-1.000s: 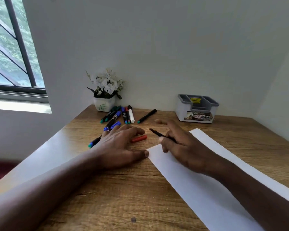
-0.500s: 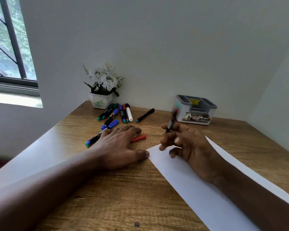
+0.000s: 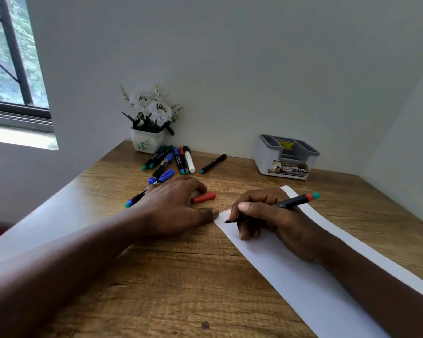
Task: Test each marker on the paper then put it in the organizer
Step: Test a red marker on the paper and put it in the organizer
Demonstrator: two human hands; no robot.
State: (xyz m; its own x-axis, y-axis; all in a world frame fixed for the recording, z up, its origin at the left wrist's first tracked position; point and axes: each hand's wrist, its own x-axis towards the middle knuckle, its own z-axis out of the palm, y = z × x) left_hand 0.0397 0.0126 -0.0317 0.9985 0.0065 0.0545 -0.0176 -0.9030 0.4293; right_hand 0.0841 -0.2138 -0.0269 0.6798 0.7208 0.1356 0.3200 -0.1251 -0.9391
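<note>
The wooden table (image 3: pixel 181 276) bears paper (image 3: pixel 303 276), loose markers (image 3: pixel 189 161), red cap (image 3: pixel 203 198), organizer (image 3: pixel 286 158), flower pot (image 3: pixel 147 142).

Uncapped marker (image 3: pixel 296 201) tip-down on white paper (image 3: pixel 291 276), grey organizer (image 3: pixel 266 159) behind.

Daylight is coming in from the window (image 3: pixel 12 64) at upper left, blowing out the sill (image 3: pixel 20 139) and laying white glare along the left edge of the table (image 3: pixel 181 289). Wide-angle lens is bending the walls (image 3: pixel 254 69) near the frame edges; shadows are falling soft, centre is looking sharp.
</note>
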